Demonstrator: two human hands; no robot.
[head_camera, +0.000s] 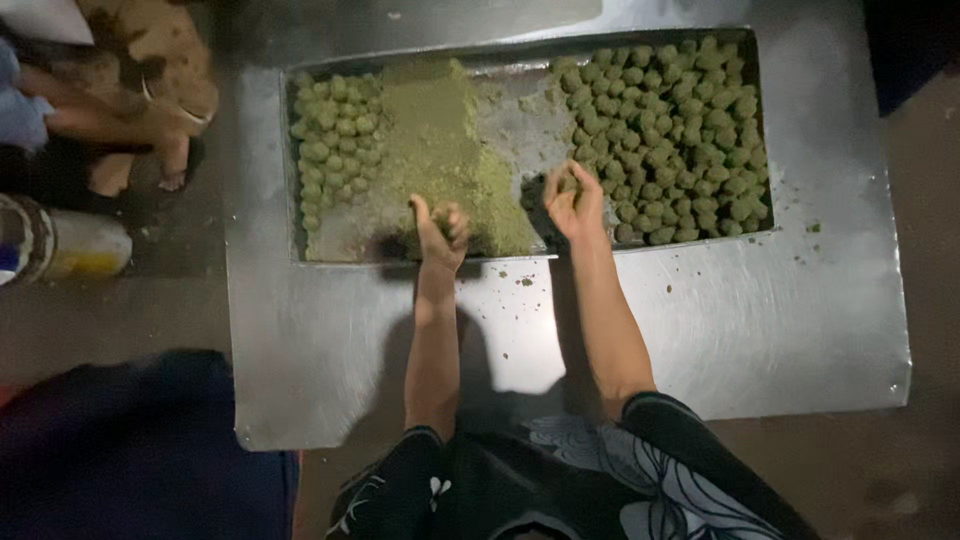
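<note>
- Down at centre frame, left hand (440, 232) curled into a loose fist at the near edge of the green powder pile (440, 150); fingers (452, 222) closed narrow, apparently pinching up some of that powder, though exactly what sits inside cannot be told.
- Just right of centre, right hand (574, 205) cupped, fingers (585, 198) folded around one small green ball (566, 184), thumb pressing on it.
- Key relation: powder pile straight ahead of and touching the left hand, its long axis running from the near rim up toward the top of the frame; nearer to the left hand than to the right.
- Large heap of finished balls (680, 130) lying to the right of the right hand, filling the upper right of the frame; closest balls just beside those fingers, well apart from the left hand.
- Smaller cluster of balls (335, 135) at upper left, beyond the powder, nearer the left hand but not touched.
- Bare metal patch of the tray (520, 125) between powder and right heap, directly above the gap between both hands.
- Tray sunk into a steel counter (760, 330); green crumbs scattered along the near rim.
- Far upper left: another person's foot (175, 165) on the floor, and a white-and-yellow container (75, 245) at left, both well apart from the hands.
</note>
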